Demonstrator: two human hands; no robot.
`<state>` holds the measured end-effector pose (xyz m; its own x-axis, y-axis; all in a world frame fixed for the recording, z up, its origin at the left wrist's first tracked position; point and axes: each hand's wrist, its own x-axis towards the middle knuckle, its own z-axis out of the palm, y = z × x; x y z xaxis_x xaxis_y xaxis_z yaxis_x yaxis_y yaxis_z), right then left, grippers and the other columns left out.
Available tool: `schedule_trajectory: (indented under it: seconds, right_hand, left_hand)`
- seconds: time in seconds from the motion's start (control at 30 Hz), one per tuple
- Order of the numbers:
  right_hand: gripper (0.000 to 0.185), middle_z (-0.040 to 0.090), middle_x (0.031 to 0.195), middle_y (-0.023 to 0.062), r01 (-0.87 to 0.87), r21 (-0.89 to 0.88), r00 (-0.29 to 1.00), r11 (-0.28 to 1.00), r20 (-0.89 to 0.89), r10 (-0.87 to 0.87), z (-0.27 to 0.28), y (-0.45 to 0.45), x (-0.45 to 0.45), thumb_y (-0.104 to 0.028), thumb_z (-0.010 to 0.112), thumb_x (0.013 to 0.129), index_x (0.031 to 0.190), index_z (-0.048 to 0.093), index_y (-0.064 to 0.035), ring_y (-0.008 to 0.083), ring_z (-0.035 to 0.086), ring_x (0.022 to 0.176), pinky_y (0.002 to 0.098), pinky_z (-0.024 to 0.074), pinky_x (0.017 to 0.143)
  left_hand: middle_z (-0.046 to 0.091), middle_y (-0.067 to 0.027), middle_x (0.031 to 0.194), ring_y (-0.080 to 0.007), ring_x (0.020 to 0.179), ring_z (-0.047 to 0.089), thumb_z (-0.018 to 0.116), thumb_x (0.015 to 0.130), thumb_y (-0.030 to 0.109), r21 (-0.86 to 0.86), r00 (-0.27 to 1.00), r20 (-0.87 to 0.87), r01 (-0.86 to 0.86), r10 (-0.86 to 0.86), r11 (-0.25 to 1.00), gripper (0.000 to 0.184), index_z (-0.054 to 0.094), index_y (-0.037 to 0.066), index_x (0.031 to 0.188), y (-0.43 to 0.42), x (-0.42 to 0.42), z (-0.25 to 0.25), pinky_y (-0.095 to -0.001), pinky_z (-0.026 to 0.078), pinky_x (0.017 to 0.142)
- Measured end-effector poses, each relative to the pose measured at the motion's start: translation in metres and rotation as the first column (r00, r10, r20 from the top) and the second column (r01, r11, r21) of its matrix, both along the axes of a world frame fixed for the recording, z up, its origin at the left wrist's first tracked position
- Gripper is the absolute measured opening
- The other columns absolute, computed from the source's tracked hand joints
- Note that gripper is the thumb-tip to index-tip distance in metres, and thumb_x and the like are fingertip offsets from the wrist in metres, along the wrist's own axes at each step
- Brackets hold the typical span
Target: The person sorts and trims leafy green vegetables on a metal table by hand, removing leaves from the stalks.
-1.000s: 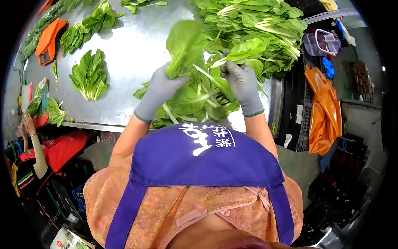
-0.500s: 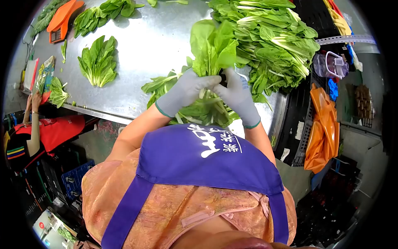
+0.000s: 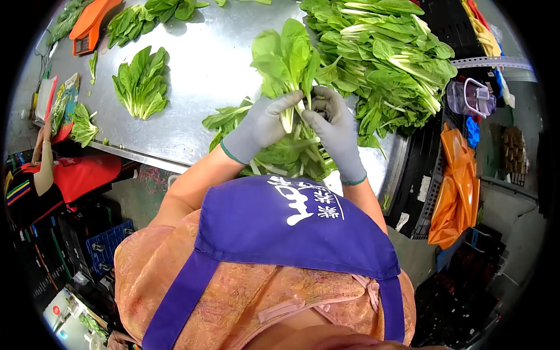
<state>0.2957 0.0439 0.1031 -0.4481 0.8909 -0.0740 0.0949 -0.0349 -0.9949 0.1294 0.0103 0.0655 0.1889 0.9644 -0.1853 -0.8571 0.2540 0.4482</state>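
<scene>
Both my hands wear grey gloves with green cuffs. My left hand (image 3: 259,123) is closed around the pale stems of a bunch of leafy greens (image 3: 286,61), whose leaves point away from me. Beside those stems, my right hand (image 3: 335,129) has its thumb and fingers curled together. What lies between its fingertips is hidden. Loose greens and cut stalks (image 3: 291,156) lie on the metal table under my hands. A large pile of leafy greens (image 3: 385,58) is stacked beyond my right hand.
A separate bunch (image 3: 141,81) lies on the metal table (image 3: 192,76). An orange scale (image 3: 93,23) stands at the far left. Another person's arm (image 3: 44,157) reaches in at the left edge. Black crates (image 3: 423,181), a clear jug (image 3: 469,96) and an orange plastic bag (image 3: 455,186) sit right.
The held bunch has tilted and shifted left, showing its pale stem ends. My right hand has drawn slightly away from it, its fingers curling. The camera view has shifted slightly.
</scene>
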Motion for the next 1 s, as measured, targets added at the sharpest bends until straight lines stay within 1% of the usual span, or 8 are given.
schedule_trajectory:
  seconds: [0.23, 0.37, 0.47, 0.53, 0.6, 0.7, 0.77, 1.0]
  right_hand:
    - [0.034, 0.061, 0.089, 0.0045, 0.255, -0.106, 0.96, 0.961, -0.095, -0.265, -0.009, -0.004, 0.002, -0.007, 0.062, 0.091, 0.121, 0.053, 0.0032, 0.0072, 0.058, 0.068, 0.0207, 0.0475, 0.059]
    - [0.03, 0.063, 0.083, 0.0044, -0.056, -0.178, 0.988, 0.982, 0.129, 0.08, -0.015, -0.004, 0.022, -0.014, 0.066, 0.088, 0.112, 0.062, 0.002, 0.0123, 0.059, 0.069, 0.0262, 0.0484, 0.064]
    - [0.029, 0.067, 0.084, 0.009, -0.463, 0.043, 0.761, 0.885, 0.531, 0.372, -0.008, 0.001, 0.034, -0.016, 0.068, 0.085, 0.108, 0.065, 0.0004, 0.0173, 0.064, 0.074, 0.0301, 0.0512, 0.07]
    - [0.032, 0.067, 0.09, 0.0164, -0.425, 0.1, 0.767, 0.9, 0.567, 0.299, -0.01, 0.008, 0.039, -0.026, 0.067, 0.083, 0.104, 0.067, -0.0018, 0.0289, 0.066, 0.081, 0.0373, 0.0511, 0.073]
    - [0.031, 0.068, 0.09, 0.0161, -0.315, 0.123, 0.814, 0.941, 0.544, 0.201, 0.001, 0.022, 0.035, -0.026, 0.066, 0.084, 0.103, 0.067, -0.0014, 0.0287, 0.067, 0.081, 0.0376, 0.0512, 0.074]
    - [0.026, 0.07, 0.095, 0.0152, -0.2, 0.353, 0.85, 0.914, 0.526, -0.016, -0.01, 0.058, 0.034, -0.017, 0.066, 0.087, 0.107, 0.068, -0.0009, 0.0252, 0.068, 0.084, 0.0336, 0.0529, 0.077]
    - [0.027, 0.07, 0.097, 0.0159, -0.15, 0.416, 0.848, 0.897, 0.52, -0.099, -0.028, 0.085, 0.028, -0.018, 0.066, 0.087, 0.109, 0.067, -0.0013, 0.026, 0.068, 0.086, 0.034, 0.0527, 0.078]
    - [0.059, 0.055, 0.132, 0.0204, -0.257, 0.402, 0.662, 0.879, 0.736, -0.143, -0.099, 0.141, -0.003, -0.039, 0.068, 0.084, 0.133, 0.054, -0.0102, 0.0324, 0.061, 0.112, 0.043, 0.0473, 0.097]
  left_hand:
    - [0.059, -0.0181, 0.125, -0.0317, 0.124, 0.055, 0.051, 0.102, 0.017, -0.089, 0.986, 0.095, -0.129, 0.137, 0.988, 0.024, 0.055, -0.001, 0.118, 0.002, -0.011, 0.0, -0.0499, 0.046, 0.108]
    - [0.059, -0.0194, 0.126, -0.0318, 0.116, 0.061, 0.052, 0.1, 0.014, -0.04, 0.97, 0.2, -0.131, 0.137, 0.991, 0.024, 0.055, -0.001, 0.119, 0.008, -0.031, -0.011, -0.0488, 0.047, 0.107]
    - [0.059, -0.0191, 0.126, -0.0306, 0.11, 0.063, 0.052, 0.099, 0.012, -0.039, 0.973, 0.083, -0.211, 0.214, 0.977, 0.023, 0.056, -0.002, 0.118, 0.008, -0.042, -0.004, -0.0475, 0.047, 0.106]
    - [0.06, -0.0185, 0.122, -0.023, 0.108, 0.061, 0.058, 0.096, 0.009, 0.162, 0.954, -0.083, -0.273, 0.289, 0.948, 0.027, 0.056, -0.007, 0.118, 0.005, -0.053, -0.027, -0.04, 0.05, 0.1]
    - [0.062, -0.0128, 0.111, -0.0156, 0.093, 0.061, 0.059, 0.095, 0.005, 0.145, 0.981, 0.176, -0.111, 0.085, 0.983, 0.027, 0.059, -0.003, 0.12, 0.011, -0.076, -0.034, -0.0322, 0.051, 0.089]
    - [0.06, -0.0098, 0.108, -0.0102, 0.074, 0.049, 0.06, 0.094, 0.005, -0.009, 0.939, -0.157, -0.31, 0.305, 0.951, 0.019, 0.059, -0.001, 0.113, 0.005, -0.086, -0.021, -0.0271, 0.044, 0.067]
    - [0.059, -0.0074, 0.104, -0.0094, 0.074, 0.049, 0.062, 0.093, 0.005, 0.14, 0.749, -0.569, -0.318, 0.339, 0.938, 0.02, 0.06, -0.002, 0.112, -0.003, -0.105, -0.033, -0.026, 0.043, 0.066]
    - [0.063, -0.0092, 0.113, -0.0163, 0.094, 0.062, 0.069, 0.09, 0.017, -0.093, 0.717, -0.643, -0.424, 0.271, 0.901, 0.047, 0.054, -0.005, 0.129, -0.021, -0.161, -0.088, -0.0314, 0.054, 0.076]
